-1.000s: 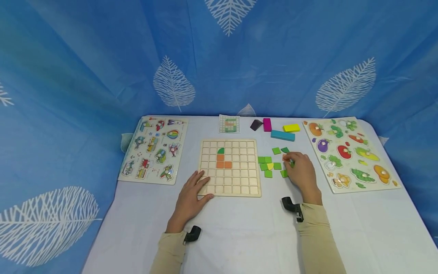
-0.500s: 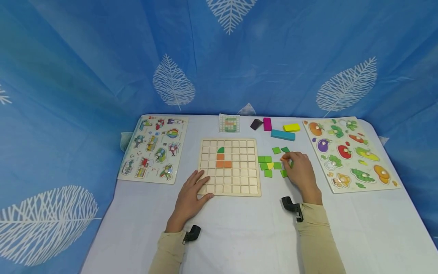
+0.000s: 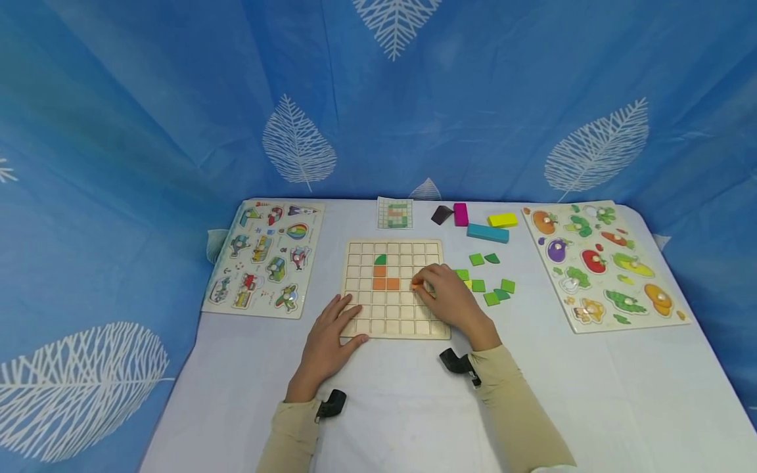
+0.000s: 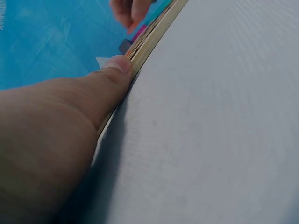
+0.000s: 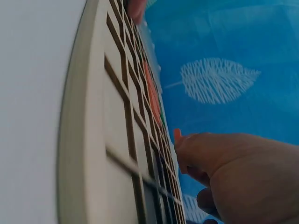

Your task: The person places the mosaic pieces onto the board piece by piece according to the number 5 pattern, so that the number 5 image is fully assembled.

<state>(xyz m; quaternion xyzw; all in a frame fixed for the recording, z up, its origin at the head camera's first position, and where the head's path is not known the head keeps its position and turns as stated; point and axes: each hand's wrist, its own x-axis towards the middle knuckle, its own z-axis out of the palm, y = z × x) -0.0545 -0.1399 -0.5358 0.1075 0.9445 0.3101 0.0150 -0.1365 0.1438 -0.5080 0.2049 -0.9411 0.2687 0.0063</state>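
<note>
A wooden grid board (image 3: 402, 326) lies on the white table. Its cells hold a green rounded tile (image 3: 381, 260) above several orange square tiles (image 3: 393, 284) in an L. My left hand (image 3: 327, 341) rests with spread fingers on the board's near left corner; in the left wrist view the thumb (image 4: 110, 77) lies against its edge. Over the right part of the board, my right hand (image 3: 452, 299) pinches an orange tile (image 5: 177, 135) between thumb and fingertips. The right wrist view shows that tile held just off the grid. Its full outline is hidden by the fingers.
Green tiles (image 3: 478, 286) lie loose right of the board, some behind the right hand. Beyond are a patterned card (image 3: 395, 213) and blue (image 3: 487, 233), yellow (image 3: 503, 220), magenta and dark blocks. Picture puzzles flank them, vehicles (image 3: 263, 263) left, vegetables (image 3: 603, 269) right.
My right hand has picked up the orange tile from among the loose tiles and carried it left, over the board. The left hand has stayed in place.
</note>
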